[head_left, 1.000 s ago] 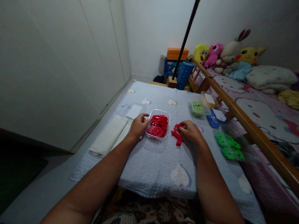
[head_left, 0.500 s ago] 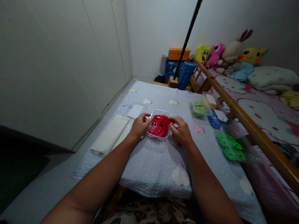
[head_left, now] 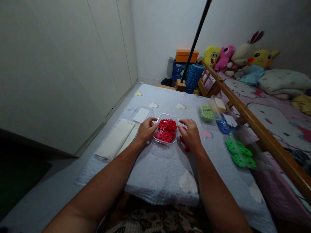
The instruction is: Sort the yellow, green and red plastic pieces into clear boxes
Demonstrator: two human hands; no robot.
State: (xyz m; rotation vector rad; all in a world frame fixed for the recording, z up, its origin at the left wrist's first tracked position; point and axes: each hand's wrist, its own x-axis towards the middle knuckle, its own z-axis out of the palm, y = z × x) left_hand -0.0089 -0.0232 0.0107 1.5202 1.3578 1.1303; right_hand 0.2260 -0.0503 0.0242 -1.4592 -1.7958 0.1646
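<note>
A clear plastic container (head_left: 166, 142) sits on the cloth in front of me, holding a pile of red interlocking plastic pieces (head_left: 166, 131). My left hand (head_left: 147, 129) grips its left rim between thumb and fingers. At the opposite rim, the thumb and fingertips of my right hand (head_left: 190, 132) close on the container's right side. A few loose red pieces (head_left: 187, 148) lie on the cloth beneath and beside my right hand, partly hidden by it.
Left of the container lie a folded cream cloth (head_left: 115, 137) and a clear lid with a white label (head_left: 141, 115). To the right stand containers of light green pieces (head_left: 207, 114), blue pieces (head_left: 223, 127) and green pieces (head_left: 239, 152), beside a wooden bed rail (head_left: 245, 121).
My right hand has let go of a red piece over the pile and drawn back slightly to the container's right rim. My left hand stays on the left rim.
</note>
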